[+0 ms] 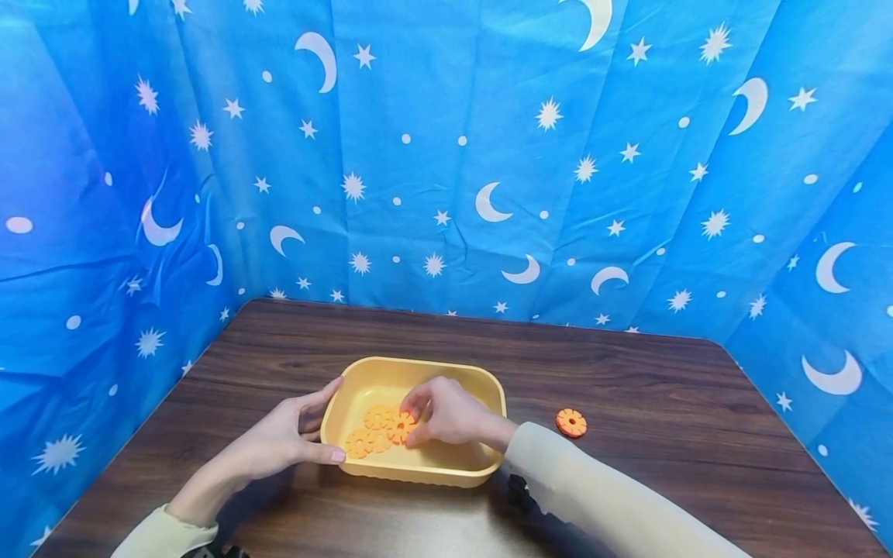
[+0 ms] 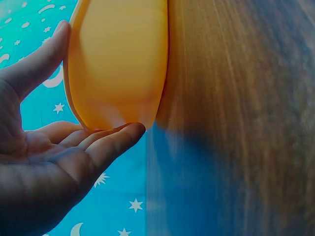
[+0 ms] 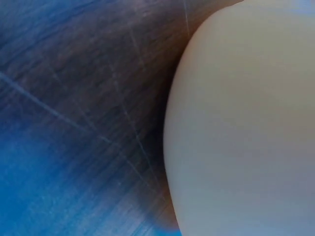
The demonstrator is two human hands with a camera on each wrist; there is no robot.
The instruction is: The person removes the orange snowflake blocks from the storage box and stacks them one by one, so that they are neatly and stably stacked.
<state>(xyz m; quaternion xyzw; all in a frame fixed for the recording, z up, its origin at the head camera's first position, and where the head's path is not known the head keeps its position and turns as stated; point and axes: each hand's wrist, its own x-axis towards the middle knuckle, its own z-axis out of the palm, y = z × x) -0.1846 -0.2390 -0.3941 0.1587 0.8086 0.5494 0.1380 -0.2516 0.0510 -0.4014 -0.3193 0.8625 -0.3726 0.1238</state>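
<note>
A yellow plastic bin (image 1: 453, 474) stands on the table with several orange notched discs (image 1: 360, 443) lying in its left part. My left hand (image 1: 282, 438) holds the bin's left end, thumb at the near corner and fingers toward the far one. In the left wrist view, the thumb and fingers of the left hand (image 2: 54, 152) span the end of the bin (image 2: 118, 64). Reaching in over the right side, my right hand (image 1: 449, 411) pinches an orange notched disc (image 1: 401, 428) above the others. The right wrist view does not show that hand.
Another orange notched disc (image 1: 571, 422), seemingly stacked, lies on the dark wood table (image 1: 649, 395) right of the bin. A blue curtain (image 1: 432, 170) with moons and stars encloses the back and sides. In the right wrist view, a pale rounded surface (image 3: 246, 123) fills the right.
</note>
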